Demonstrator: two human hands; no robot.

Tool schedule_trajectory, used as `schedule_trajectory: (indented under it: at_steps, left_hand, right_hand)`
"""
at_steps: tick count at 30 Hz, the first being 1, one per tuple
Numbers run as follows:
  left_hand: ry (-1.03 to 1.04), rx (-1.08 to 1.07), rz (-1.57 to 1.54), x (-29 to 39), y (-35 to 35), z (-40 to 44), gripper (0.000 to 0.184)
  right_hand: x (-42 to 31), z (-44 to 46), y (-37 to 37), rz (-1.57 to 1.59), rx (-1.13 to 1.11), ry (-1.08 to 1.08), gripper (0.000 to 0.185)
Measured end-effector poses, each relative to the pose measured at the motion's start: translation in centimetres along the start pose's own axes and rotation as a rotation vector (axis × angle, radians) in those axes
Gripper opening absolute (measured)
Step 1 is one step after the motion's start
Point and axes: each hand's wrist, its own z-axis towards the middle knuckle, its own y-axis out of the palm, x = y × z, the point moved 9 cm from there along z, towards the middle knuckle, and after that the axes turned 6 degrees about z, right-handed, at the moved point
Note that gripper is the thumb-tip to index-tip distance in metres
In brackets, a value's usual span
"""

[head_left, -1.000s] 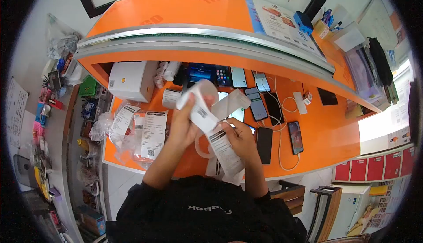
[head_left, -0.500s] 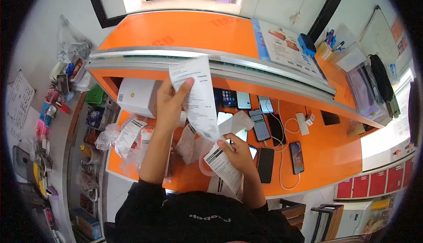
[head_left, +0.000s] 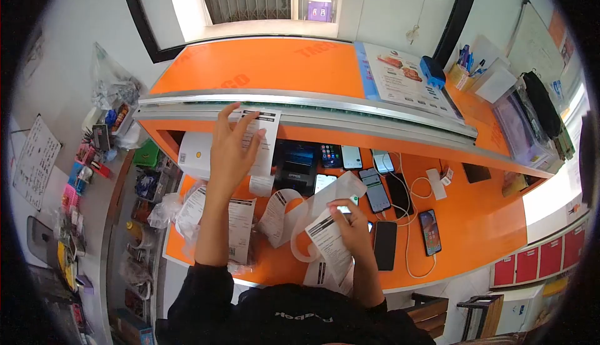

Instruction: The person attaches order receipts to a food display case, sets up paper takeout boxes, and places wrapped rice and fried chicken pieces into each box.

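At the front rail of the raised shelf, my left hand has its fingers spread over a printed receipt, touching it. The receipt lies upright against the silver rail. Lower and to the right, my right hand is closed on another printed paper strip that hangs down toward my lap. A curled receipt rests on the orange desk between the hands. A loop of translucent backing is beside my right hand.
Several phones, among them a black one and a lit one, lie right of my right hand amid white cables. A white printer and bagged parcels with receipts are at left. A menu sheet lies on the upper shelf.
My left hand has carried its receipt up and left to the rail and its fingers have spread. That receipt now sits apart from the strip in my right hand, which has shifted slightly right.
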Motion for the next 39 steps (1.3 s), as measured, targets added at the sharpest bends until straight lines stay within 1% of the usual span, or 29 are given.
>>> schedule_trajectory:
  at_steps: [2, 3, 6, 7, 10, 13, 15, 18, 19, 21, 22, 23, 26, 28, 31, 33, 35, 38, 39]
  left_hand:
    - [0.137, 0.081, 0.151, 0.8, 0.0, 0.1, 0.037]
    - [0.205, 0.119, 0.226, 1.2, 0.0, 0.0, 0.037]
    - [0.198, 0.089, 0.216, 1.4, 0.3, -0.1, 0.037]
    - [0.197, 0.09, 0.215, 1.4, 0.4, -0.1, 0.037]
    - [0.198, 0.096, 0.223, 1.2, 0.5, -0.4, 0.038]
    - [0.209, 0.114, 0.225, 1.1, 0.7, -0.5, 0.039]
    - [0.214, 0.132, 0.197, 1.1, 0.8, -0.5, 0.039]
    - [0.23, 0.132, 0.289, 1.4, 1.0, -0.6, 0.037]
    - [0.193, 0.157, 0.365, 0.8, 0.9, -0.4, 0.036]
    - [0.128, 0.204, 0.508, -0.7, 0.6, 0.3, 0.036]
    - [0.091, 0.194, 0.516, -1.3, 0.4, 0.3, 0.037]
    - [0.058, 0.188, 0.525, -1.9, -0.1, 0.5, 0.037]
    - [0.024, 0.143, 0.538, -2.0, 0.6, 0.9, 0.041]
    - [0.034, 0.136, 0.539, -0.7, 0.8, 0.5, 0.043]
    - [0.083, 0.271, 0.176, 0.8, -0.5, -1.0, 0.046]
    - [-0.098, -0.26, -0.717, 0.3, 4.9, -4.2, 0.047]
    - [0.007, -0.587, -1.013, 5.8, 8.1, -9.5, 0.046]
    - [-0.601, -0.589, -1.024, 4.1, 10.7, -12.3, 0.045]
    - [-0.763, -0.486, -1.1, 2.0, 11.1, -11.9, 0.042]
  right_hand:
    - [-1.3, 0.3, -0.6, 0.067, 0.078, -0.025, 0.018]
    - [-2.7, 0.5, -0.7, 0.059, 0.112, -0.074, 0.019]
    - [-6.3, 1.0, -1.3, 0.037, 0.237, -0.369, 0.017]
    - [-6.8, 0.9, -1.4, 0.056, 0.253, -0.357, 0.016]
    - [-9.1, 0.9, -1.5, -0.034, 0.303, -0.48, 0.018]
    - [-9.4, 1.6, -1.3, -0.054, 0.293, -0.505, 0.023]
    - [-10.0, 2.5, -0.2, -0.109, 0.197, -0.526, 0.027]
    - [-10.5, 3.2, 1.7, -0.114, 0.037, -0.49, 0.037]
    - [-10.5, 3.2, 2.3, -0.104, -0.015, -0.465, 0.041]
    - [-10.3, 3.2, 2.9, 0.025, -0.03, -0.399, 0.048]
    - [-10.1, 3.2, 2.8, 0.089, -0.033, -0.371, 0.051]
    - [-10.2, 3.3, 2.6, 0.002, -0.029, -0.418, 0.057]
    - [-10.7, 2.8, 2.2, 0.128, 0.012, -0.415, 0.058]
    - [-11.0, 2.6, 1.9, 0.123, 0.055, -0.454, 0.059]
    - [-11.6, 2.1, 1.3, 0.128, 0.119, -0.532, 0.061]
    - [-11.8, 2.0, 1.1, 0.088, 0.157, -0.589, 0.065]
    - [-11.7, 2.1, 1.4, -0.003, 0.179, -0.632, 0.073]
    - [-11.4, 1.4, 1.7, -0.113, 0.218, -0.49, 0.074]
    - [-9.2, 1.7, 1.6, -0.051, 0.084, -0.261, 0.081]
